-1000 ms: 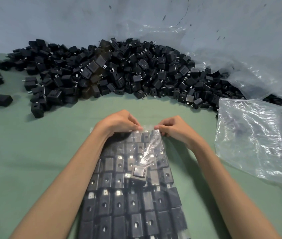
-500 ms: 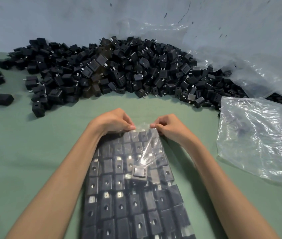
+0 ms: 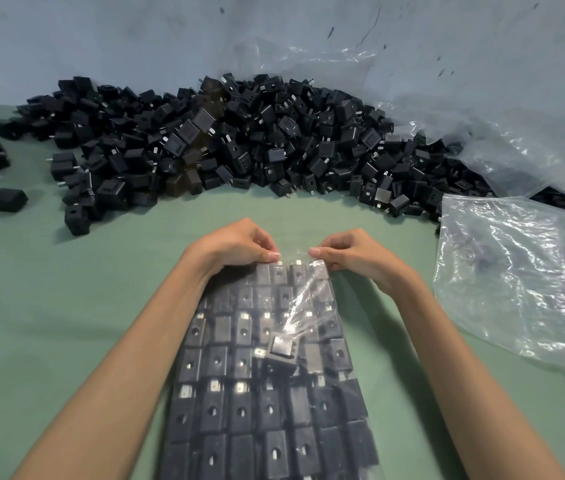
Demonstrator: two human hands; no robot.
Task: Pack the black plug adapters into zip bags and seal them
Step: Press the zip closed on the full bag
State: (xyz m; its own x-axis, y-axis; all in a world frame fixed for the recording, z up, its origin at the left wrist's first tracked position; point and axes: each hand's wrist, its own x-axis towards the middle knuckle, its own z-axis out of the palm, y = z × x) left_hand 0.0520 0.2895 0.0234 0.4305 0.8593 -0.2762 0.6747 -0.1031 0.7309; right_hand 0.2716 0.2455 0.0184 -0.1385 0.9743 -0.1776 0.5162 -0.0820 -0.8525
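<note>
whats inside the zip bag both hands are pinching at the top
Neat rows of black plug adapters fill the zip bag, with one tilted adapter lying over them. The left hand and right hand cover its top corners, and its near end runs out of frame.
</note>
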